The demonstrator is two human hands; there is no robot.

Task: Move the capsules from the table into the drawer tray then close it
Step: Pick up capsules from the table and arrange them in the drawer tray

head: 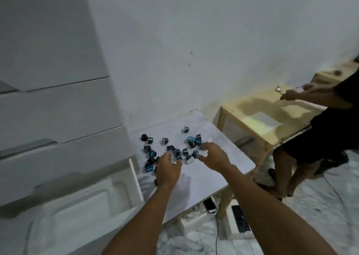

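- Far L: white drawer unit (58,108) stands vs the wall, upper drawers closed.
- Bottom drawer (38,225) is pulled out, and its white moulded tray (87,202) shows no capsules in the part you can see.
- Drawer's R edge sits just beside the table's L edge.
- Table (204,179): pale top, set into the corner by the wall.
- Capsules (191,141): all on the table, dark blue/teal, scattered over its far half. Some are upright, some tipped; a few lie near the L edge, one sits alone toward the wall.
- Your L hand (168,170) is over the near-L bunch, back of hand up. Fingers (170,155) are curled in, gripping a couple of capsules, w/ pale foil showing between them.
- Your R hand (216,155) is over the mid cluster. Thumb (201,158) and index (206,145) are spread apart w/ one capsule (195,153) between them. Contact w/ it: can't tell.
- Under the table's near corner: phone (209,205) on the floor w/ a cable (216,233) plugged in, power strip (240,218) just to its R.
- R of the table: wooden table (258,116), lit patch on top.
- Far R: a 2nd person (320,134) in dark clothes stands by it holding a spoon (278,89).
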